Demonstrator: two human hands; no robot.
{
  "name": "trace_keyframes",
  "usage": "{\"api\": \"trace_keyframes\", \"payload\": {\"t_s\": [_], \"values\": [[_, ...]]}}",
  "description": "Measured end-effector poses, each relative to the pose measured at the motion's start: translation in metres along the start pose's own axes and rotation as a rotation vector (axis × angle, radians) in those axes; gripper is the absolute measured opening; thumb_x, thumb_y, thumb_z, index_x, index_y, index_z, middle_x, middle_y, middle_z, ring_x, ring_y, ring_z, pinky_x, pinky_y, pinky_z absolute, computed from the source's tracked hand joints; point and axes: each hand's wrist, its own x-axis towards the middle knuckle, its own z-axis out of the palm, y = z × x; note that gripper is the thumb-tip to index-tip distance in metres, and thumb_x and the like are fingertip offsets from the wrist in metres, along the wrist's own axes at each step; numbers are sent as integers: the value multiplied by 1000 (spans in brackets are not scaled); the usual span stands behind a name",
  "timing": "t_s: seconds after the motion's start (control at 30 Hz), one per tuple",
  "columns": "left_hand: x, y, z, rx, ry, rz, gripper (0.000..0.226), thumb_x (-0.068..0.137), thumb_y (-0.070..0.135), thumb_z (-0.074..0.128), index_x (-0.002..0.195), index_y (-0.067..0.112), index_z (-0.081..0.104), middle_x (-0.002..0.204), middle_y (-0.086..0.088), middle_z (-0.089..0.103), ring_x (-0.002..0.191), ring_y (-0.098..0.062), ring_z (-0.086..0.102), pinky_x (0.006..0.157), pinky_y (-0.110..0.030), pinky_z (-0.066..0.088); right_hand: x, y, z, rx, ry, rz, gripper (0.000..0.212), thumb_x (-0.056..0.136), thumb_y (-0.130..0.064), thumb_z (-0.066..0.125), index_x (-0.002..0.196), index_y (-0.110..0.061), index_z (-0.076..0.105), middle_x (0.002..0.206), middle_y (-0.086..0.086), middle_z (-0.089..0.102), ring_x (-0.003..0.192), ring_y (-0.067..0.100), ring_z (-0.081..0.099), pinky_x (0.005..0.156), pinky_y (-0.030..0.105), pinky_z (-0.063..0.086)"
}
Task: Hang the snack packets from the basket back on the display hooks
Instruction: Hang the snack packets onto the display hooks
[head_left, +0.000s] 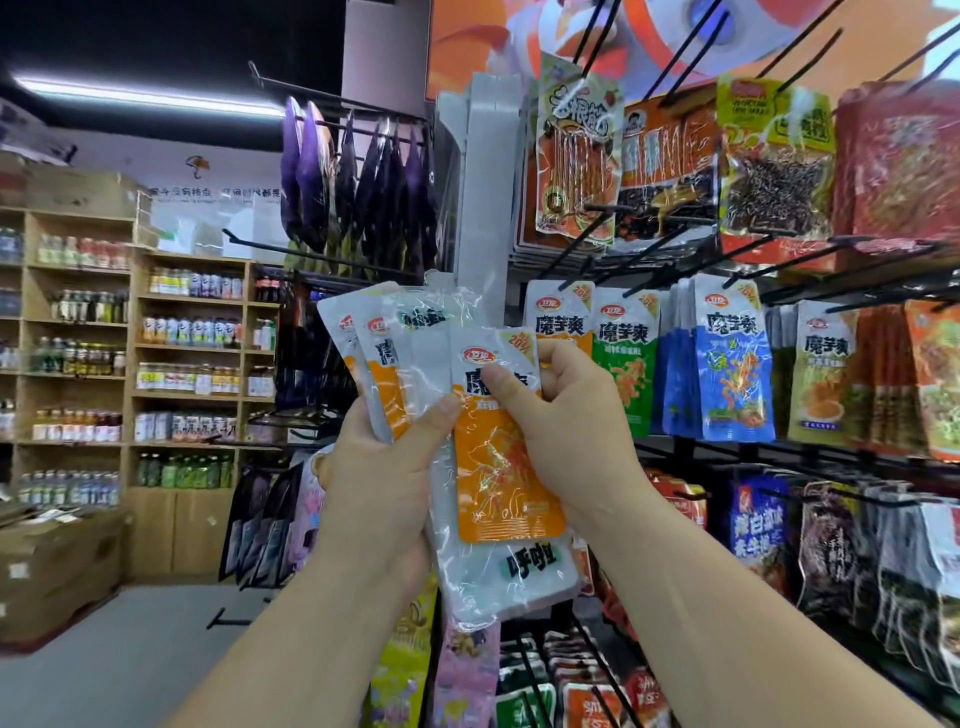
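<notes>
My left hand (382, 478) grips a fanned bunch of snack packets (395, 343), white and orange, with a large clear-white packet (519, 577) hanging at the bottom. My right hand (563, 431) pinches the front orange packet (506, 478) of that bunch, thumb across its printed label. Both hands are raised in front of the display rack. Just right of them, matching orange packets (558, 317) hang on a black hook (569, 280), beside green packets (626, 358) and blue ones (732, 364). No basket is in view.
Rows of black hooks (670, 62) jut out from the rack, several bare at the top. Red and dark snack packs (893, 161) hang higher up, more packs (831, 545) below. Purple bags (311, 171) hang left of a grey post (480, 182). Wooden shelves of bottles (187, 332) line the back left.
</notes>
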Motion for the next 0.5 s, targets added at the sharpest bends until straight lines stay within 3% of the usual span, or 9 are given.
{"api": "trace_keyframes", "payload": {"t_s": [0.1, 0.23, 0.37, 0.5], "values": [[0, 1, 0, 17, 18, 8, 37, 89, 5, 72, 125, 14, 66, 107, -15, 79, 86, -34, 78, 65, -44, 64, 2, 0, -3, -45, -1, -17, 12, 94, -33, 75, 99, -28, 65, 80, 1, 77, 71, 20, 74, 70, 47, 62], [5, 3, -1, 59, 53, 28, 34, 94, 1, 69, 126, 10, 64, 109, -17, 78, 91, -38, 78, 67, -47, 63, 9, 4, -9, -224, 86, -85, 19, 90, -44, 76, 96, -30, 65, 81, -3, 75, 72, 18, 72, 70, 48, 60], [11, 5, -2, 94, 75, 34, 30, 94, 1, 70, 122, 10, 65, 105, -13, 79, 87, -34, 79, 61, -40, 62, 20, 11, -21, -148, 84, 6, 20, 93, -42, 74, 103, -26, 65, 88, 3, 76, 76, 26, 73, 69, 56, 61], [16, 6, -5, 119, 83, 36, 28, 93, 3, 72, 118, 13, 65, 98, -5, 80, 83, -25, 79, 60, -38, 62, 29, 7, -36, -57, 118, 31, 16, 103, -26, 61, 98, -11, 65, 88, 33, 64, 63, 30, 54, 56, 65, 50]]}}
